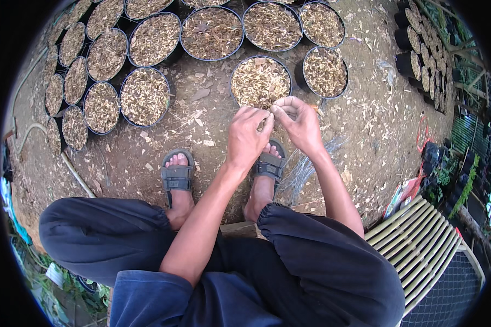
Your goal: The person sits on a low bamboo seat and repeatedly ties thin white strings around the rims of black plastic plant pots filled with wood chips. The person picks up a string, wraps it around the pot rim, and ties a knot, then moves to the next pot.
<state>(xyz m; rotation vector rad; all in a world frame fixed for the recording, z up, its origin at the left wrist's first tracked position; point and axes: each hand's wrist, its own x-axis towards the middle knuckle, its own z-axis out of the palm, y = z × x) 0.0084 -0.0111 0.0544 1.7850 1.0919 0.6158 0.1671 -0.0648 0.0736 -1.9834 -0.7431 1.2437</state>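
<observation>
My left hand (250, 130) and my right hand (298, 122) meet at the near rim of a round pot filled with wood shavings (261, 79). The fingertips of both hands are pinched close together, the left thumb near the right thumb and forefinger. Whatever lies between them is too small to make out; it may be thin wire. On the ground below my right wrist lies a loose bundle of thin wires (305, 169), beside my right sandal (270, 163). A smaller filled pot (325, 72) stands just to the right of the near pot.
Rows of filled pots (145, 97) stand ahead and to the left, some with thin wire along their rims. More pots (425, 61) are grouped at the far right. A slatted bamboo bench (413, 249) is at the lower right. A pale stick (77, 173) lies at left on the soil.
</observation>
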